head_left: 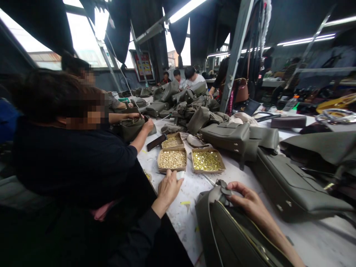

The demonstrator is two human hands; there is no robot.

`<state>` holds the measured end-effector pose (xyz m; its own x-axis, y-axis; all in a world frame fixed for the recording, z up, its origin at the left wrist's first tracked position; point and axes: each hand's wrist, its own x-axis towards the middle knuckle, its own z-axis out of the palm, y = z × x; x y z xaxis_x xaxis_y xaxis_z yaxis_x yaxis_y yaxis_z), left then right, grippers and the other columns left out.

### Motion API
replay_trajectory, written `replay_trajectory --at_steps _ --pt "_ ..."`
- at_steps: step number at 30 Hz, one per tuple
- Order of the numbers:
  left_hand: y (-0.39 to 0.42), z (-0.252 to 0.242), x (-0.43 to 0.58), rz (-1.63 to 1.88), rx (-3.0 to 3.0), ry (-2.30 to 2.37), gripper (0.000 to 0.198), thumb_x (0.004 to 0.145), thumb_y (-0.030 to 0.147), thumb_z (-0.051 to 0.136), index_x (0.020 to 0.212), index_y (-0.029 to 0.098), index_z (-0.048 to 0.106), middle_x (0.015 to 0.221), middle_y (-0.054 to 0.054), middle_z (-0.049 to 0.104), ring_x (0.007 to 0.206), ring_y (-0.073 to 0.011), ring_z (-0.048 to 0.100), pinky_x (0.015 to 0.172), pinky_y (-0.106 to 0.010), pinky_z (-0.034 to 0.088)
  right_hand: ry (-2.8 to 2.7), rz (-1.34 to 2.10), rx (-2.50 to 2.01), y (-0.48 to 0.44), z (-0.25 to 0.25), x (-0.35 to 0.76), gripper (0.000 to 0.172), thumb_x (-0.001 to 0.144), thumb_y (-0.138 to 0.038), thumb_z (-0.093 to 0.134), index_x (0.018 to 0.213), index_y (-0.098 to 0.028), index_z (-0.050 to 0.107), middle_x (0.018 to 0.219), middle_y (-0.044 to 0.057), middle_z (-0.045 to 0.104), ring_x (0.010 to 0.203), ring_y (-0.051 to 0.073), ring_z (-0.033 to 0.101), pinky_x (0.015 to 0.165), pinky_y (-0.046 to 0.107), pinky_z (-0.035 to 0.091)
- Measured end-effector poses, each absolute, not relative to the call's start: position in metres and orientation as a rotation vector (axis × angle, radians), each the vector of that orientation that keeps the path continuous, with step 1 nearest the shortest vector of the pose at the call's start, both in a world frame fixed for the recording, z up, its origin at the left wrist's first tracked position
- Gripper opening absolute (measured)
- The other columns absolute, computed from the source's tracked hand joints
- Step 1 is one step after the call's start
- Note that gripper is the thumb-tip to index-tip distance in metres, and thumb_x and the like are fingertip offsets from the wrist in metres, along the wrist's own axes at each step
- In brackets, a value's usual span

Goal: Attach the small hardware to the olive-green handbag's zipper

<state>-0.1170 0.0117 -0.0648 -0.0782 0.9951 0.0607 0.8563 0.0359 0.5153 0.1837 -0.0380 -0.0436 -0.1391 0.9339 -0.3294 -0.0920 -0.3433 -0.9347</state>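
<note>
My left hand (168, 188) is at the near edge of a cardboard tray of small gold-coloured studs (172, 158). Its fingers are bent together, with a small white piece (180, 175) showing beside the thumb; what they grip is hidden. In front of me a grey-green handbag (233, 237) with a gold zipper stands on the table, tilted. With thumb and forefinger my right hand (251, 204) pinches a strap tab (224, 188) at the bag's top end, near a metal ring. A second tray of shinier, yellowish metal pieces (208, 161) lies between the hands, farther back.
A third stud tray (172, 141) and a dark phone-like slab (156, 142) lie behind. Several grey-green bags (303, 185) cover the right side, with a heap (183, 98) of them farther off. On the left a co-worker (83, 155) handles another bag. A metal post (236, 55) rises beyond.
</note>
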Motion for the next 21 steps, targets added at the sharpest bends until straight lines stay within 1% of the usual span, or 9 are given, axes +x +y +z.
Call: replay_trajectory --at_steps 3,7,9,11,12,14,17,19,21 --pt "0.013 -0.062 -0.122 0.487 1.938 2.033 0.026 0.098 0.040 0.054 0.107 0.019 0.066 0.106 -0.009 0.057 0.094 -0.0256 0.064 0.085 -0.034 0.047 -1.028 1.561 -1.243 -0.036 -0.045 0.185 0.037 0.067 -0.033 0.084 0.094 -0.022 0.061 0.077 -0.002 0.066 0.057 0.012 0.051 0.053 0.024 0.034" --pt "-0.007 -0.060 -0.130 0.313 2.095 2.002 0.031 0.099 0.043 0.050 0.082 0.020 0.061 0.094 -0.005 0.054 0.082 -0.0212 0.063 0.078 -0.031 0.046 -1.031 1.548 -1.179 -0.033 -0.044 0.187 0.034 0.067 -0.028 0.080 0.096 -0.022 0.064 0.085 -0.002 0.067 0.063 0.012 0.052 0.057 0.024 0.036" --pt "-0.021 -0.060 -0.136 0.240 2.191 1.993 0.021 0.095 0.034 0.053 0.080 0.020 0.057 0.096 -0.004 0.054 0.082 -0.0201 0.063 0.078 -0.030 0.047 -1.052 1.553 -1.158 -0.031 -0.041 0.187 0.035 0.067 -0.025 0.078 0.100 -0.023 0.066 0.090 -0.001 0.068 0.068 0.013 0.055 0.061 0.025 0.038" --pt "-0.034 -0.062 -0.143 0.256 2.211 1.989 0.007 0.089 0.018 0.052 0.083 0.021 0.055 0.102 -0.005 0.056 0.087 -0.0200 0.065 0.079 -0.029 0.047 -1.071 1.563 -1.156 -0.031 -0.038 0.187 0.037 0.067 -0.023 0.075 0.103 -0.023 0.069 0.090 -0.001 0.068 0.070 0.014 0.055 0.063 0.025 0.038" --pt "-0.039 -0.064 -0.147 0.292 2.172 1.992 0.011 0.084 0.012 0.050 0.085 0.022 0.055 0.105 -0.006 0.058 0.091 -0.0205 0.066 0.080 -0.029 0.048 -1.072 1.569 -1.155 -0.030 -0.037 0.188 0.036 0.067 -0.022 0.074 0.103 -0.023 0.070 0.088 -0.001 0.068 0.069 0.014 0.055 0.063 0.025 0.038" --pt "-0.046 -0.065 -0.154 0.407 1.991 1.983 0.021 0.078 0.008 0.048 0.091 0.023 0.056 0.107 -0.006 0.064 0.098 -0.0229 0.067 0.083 -0.031 0.049 -1.066 1.583 -1.160 -0.029 -0.035 0.188 0.032 0.067 -0.022 0.073 0.099 -0.022 0.072 0.083 -0.001 0.068 0.067 0.014 0.055 0.063 0.026 0.038" --pt "-0.052 -0.053 -0.156 0.713 1.627 1.806 0.017 0.077 0.021 0.057 0.094 0.023 0.061 0.102 -0.006 0.070 0.105 -0.0271 0.068 0.087 -0.034 0.051 -1.040 1.606 -1.179 -0.027 -0.035 0.187 0.029 0.065 -0.023 0.074 0.093 -0.021 0.072 0.075 -0.002 0.067 0.063 0.013 0.053 0.061 0.026 0.038" --pt "-0.056 -0.035 -0.147 0.906 1.458 1.633 0.024 0.078 0.035 0.065 0.099 0.022 0.061 0.095 -0.006 0.070 0.094 -0.0250 0.068 0.078 -0.031 0.052 -1.032 1.613 -1.182 -0.026 -0.036 0.185 0.029 0.063 -0.022 0.074 0.092 -0.020 0.072 0.073 -0.002 0.067 0.061 0.013 0.052 0.060 0.025 0.037" --pt "-0.060 -0.011 -0.130 0.998 1.360 1.467 0.036 0.081 0.048 0.069 0.104 0.021 0.059 0.081 -0.002 0.066 0.072 -0.0187 0.061 0.064 -0.027 0.049 -1.046 1.602 -1.174 -0.025 -0.036 0.182 0.028 0.063 -0.021 0.073 0.091 -0.020 0.072 0.072 -0.002 0.067 0.060 0.013 0.052 0.059 0.025 0.036"
